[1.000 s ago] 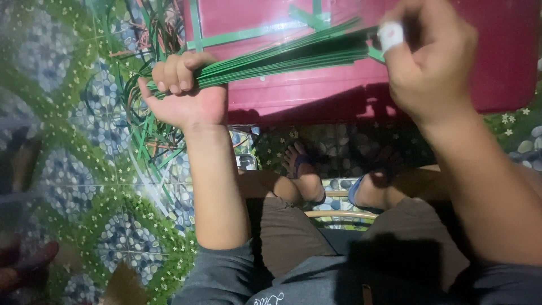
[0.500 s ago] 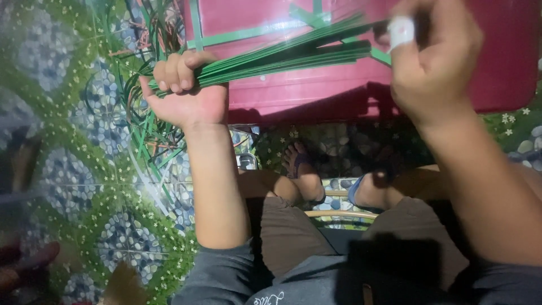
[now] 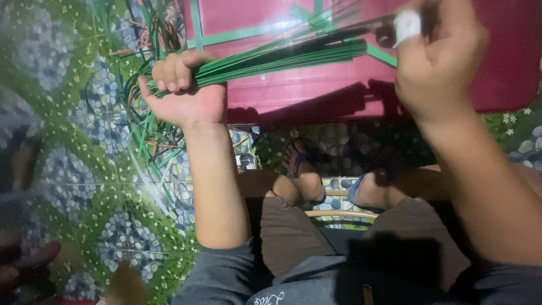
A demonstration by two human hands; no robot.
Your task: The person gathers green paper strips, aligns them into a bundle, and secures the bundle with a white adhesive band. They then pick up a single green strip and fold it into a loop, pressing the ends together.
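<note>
My left hand [image 3: 183, 90] is closed in a fist around one end of a bundle of thin green strips [image 3: 282, 56], which fans out to the right over a dark pink tabletop [image 3: 316, 93]. Raised at the top right, my right hand [image 3: 437, 59] pinches the far ends of the strips. One of its fingers wears a white bandage [image 3: 406, 25]. The hand looks blurred and hides the strip tips.
Loose green strips [image 3: 149, 141] lie in a pile on the patterned green and blue floor [image 3: 84, 186] at the left. Below the table, my knees and sandalled feet [image 3: 305, 169] show. Another person's fingers [image 3: 28, 262] reach in at the lower left corner.
My right hand has risen and shifted slightly right, drawing the strip ends up. The left hand has kept its grip in place.
</note>
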